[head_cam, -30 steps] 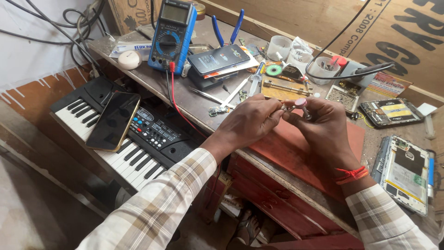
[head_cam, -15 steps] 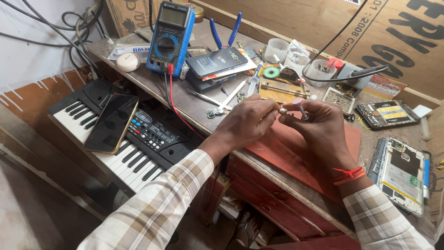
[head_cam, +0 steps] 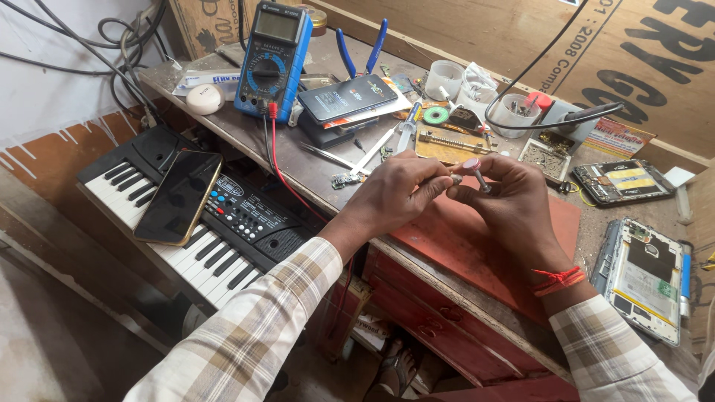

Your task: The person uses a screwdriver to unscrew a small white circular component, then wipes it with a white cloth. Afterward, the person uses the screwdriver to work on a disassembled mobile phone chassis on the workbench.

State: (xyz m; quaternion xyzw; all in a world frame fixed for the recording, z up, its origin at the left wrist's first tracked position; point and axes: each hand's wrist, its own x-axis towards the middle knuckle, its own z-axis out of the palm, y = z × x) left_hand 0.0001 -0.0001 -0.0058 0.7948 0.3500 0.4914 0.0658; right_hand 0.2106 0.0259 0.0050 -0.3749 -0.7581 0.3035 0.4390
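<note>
Both hands meet above the red mat [head_cam: 477, 246]: the right hand [head_cam: 514, 205] pinches a small pink-capped screwdriver [head_cam: 474, 170], the left hand [head_cam: 398, 195] holds its tip, best kept steady.

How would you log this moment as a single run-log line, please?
left hand: pinching small metal part | right hand: holding pink-capped screwdriver | over red mat | multimeter at bench rear
</note>
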